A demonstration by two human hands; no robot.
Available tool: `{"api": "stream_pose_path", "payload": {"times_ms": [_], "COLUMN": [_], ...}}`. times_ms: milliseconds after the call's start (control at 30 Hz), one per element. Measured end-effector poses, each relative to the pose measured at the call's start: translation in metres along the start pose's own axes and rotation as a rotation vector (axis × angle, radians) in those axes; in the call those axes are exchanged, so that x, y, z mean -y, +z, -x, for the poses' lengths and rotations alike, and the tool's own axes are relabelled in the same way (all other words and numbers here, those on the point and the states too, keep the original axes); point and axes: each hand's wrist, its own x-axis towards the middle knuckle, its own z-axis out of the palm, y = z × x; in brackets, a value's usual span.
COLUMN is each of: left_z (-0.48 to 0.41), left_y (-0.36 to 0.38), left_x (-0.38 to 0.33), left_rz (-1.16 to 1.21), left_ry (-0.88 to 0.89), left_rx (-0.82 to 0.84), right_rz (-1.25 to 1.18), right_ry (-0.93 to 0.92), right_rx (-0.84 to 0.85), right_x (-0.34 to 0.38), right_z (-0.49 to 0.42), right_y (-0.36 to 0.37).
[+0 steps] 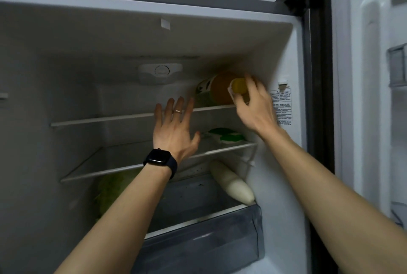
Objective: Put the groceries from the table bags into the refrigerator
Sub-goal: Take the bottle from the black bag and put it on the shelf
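One bottle (218, 89) of orange liquid lies on its side at the right end of the refrigerator's (66, 53) top shelf (99, 119), long axis running front to back, yellow cap pointing out toward the door opening. The right hand (255, 106) curls its fingers and thumb round the cap end, while the left hand (174, 128) hovers flat with fingers spread before the shelf edge, holding nothing. Below are one green packet (226, 136) on the second shelf, one white radish (233, 183) and one leafy cabbage (110, 190).
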Motion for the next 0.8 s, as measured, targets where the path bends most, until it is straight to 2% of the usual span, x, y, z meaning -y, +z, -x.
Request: {"api": "stream_pose_path", "payload": {"times_ms": [167,467,633,800], "left_z": [0.013,0.149,0.273,0.396], "left_y": [-0.015,-0.095,-0.145,-0.197], "left_x": [-0.008,-0.049,-0.077,-0.099], "left_rz": [0.069,0.185,0.139,0.063], "left_ry": [-0.031,-0.187,-0.316,-0.453], "left_rx": [0.013,0.062,0.182,0.334], "right_rz": [-0.182,-0.209,-0.171,-0.262], "right_ry": [0.038,-0.189,-0.313,-0.327], "right_rx": [0.004,0.118,0.319,0.583], "right_x": [0.012,-0.003,-0.018,-0.001], "right_z": [0.056,0.204,0.305,0.4], "right_y": [-0.028,-0.065,-0.081,-0.093]}}
